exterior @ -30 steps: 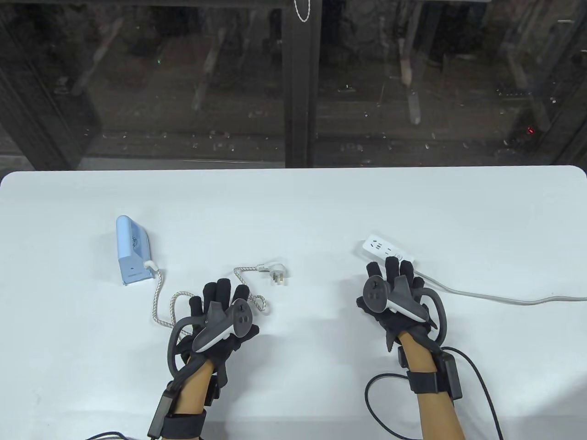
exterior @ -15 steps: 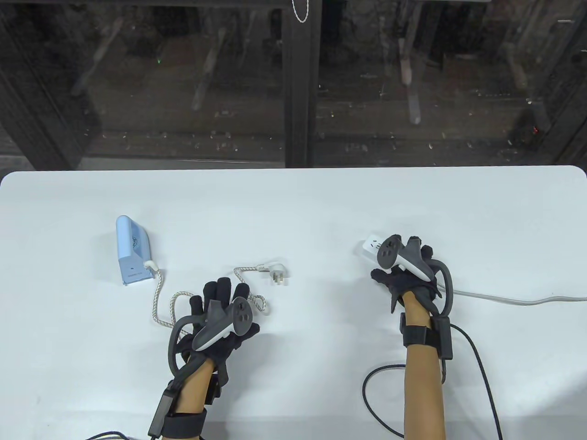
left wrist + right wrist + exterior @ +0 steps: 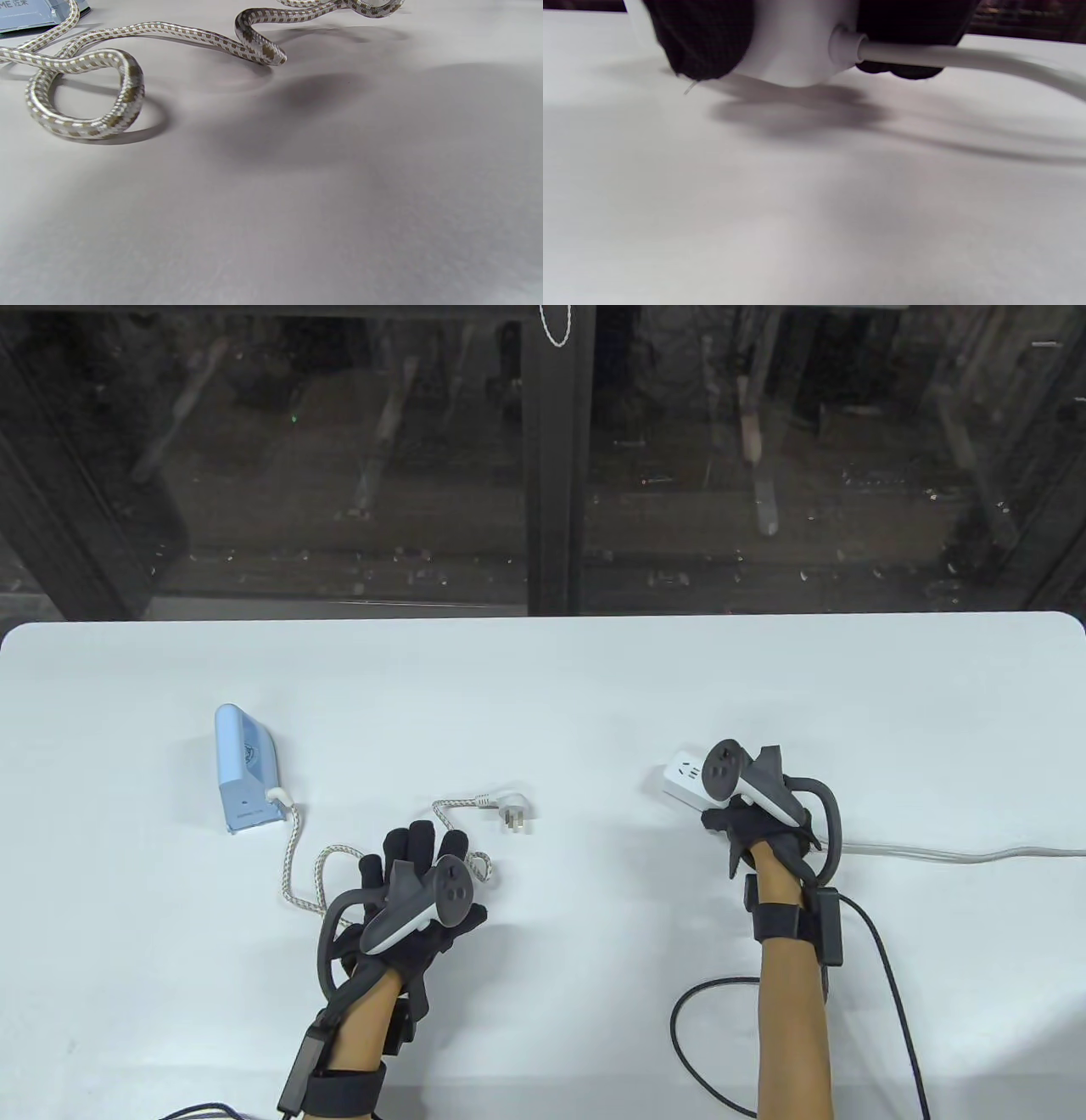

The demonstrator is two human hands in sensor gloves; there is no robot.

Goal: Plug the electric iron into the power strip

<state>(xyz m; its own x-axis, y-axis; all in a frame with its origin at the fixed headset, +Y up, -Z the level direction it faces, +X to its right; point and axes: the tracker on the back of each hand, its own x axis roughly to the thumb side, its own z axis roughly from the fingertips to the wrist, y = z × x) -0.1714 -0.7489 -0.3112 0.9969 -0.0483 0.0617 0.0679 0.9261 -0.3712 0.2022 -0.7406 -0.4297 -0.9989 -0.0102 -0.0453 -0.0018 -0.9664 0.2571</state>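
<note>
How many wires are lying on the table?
2: the iron's striped cord by the left hand, and the power strip's grey cable running right from the right hand.

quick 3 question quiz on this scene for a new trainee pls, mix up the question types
1. True or false: the plug is already seated in the power strip.
2. Which hand grips the power strip? A) left hand B) right hand C) neither
3. Fill in: the braided cord runs from the plug back to the blue ____.

Key: 1 false, it lies loose on the table; 2 B; 3 iron.
</note>
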